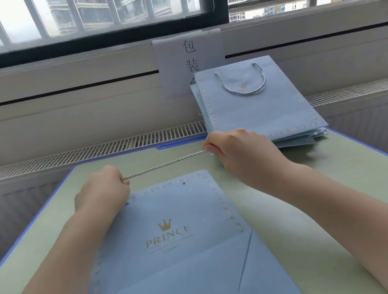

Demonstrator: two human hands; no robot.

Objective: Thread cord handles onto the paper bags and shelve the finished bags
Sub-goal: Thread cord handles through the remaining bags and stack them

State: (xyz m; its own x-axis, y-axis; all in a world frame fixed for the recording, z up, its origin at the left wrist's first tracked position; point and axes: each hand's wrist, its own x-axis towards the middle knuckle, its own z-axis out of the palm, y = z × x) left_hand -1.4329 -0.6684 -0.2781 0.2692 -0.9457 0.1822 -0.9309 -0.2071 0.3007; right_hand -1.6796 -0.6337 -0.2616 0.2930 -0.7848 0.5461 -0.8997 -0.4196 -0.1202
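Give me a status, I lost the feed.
Both hands, left and right, pinch the cord taut. Flat bag below, right hole empty. Nothing in the way.

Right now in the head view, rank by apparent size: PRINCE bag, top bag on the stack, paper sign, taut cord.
1. PRINCE bag, largest, though nearest the camera, which inflates it.
2. Top bag on the stack; possibly the same true size.
3. Paper sign, partly hidden by the stack.
4. Taut cord between both hands.

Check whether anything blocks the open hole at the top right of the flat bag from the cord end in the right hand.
Nothing visible does. The hole lies uncovered on the flat bag, with only bare bag and table between it and the right hand, which pinches one end of the taut cord. The left hand holds the other end, off to the side.
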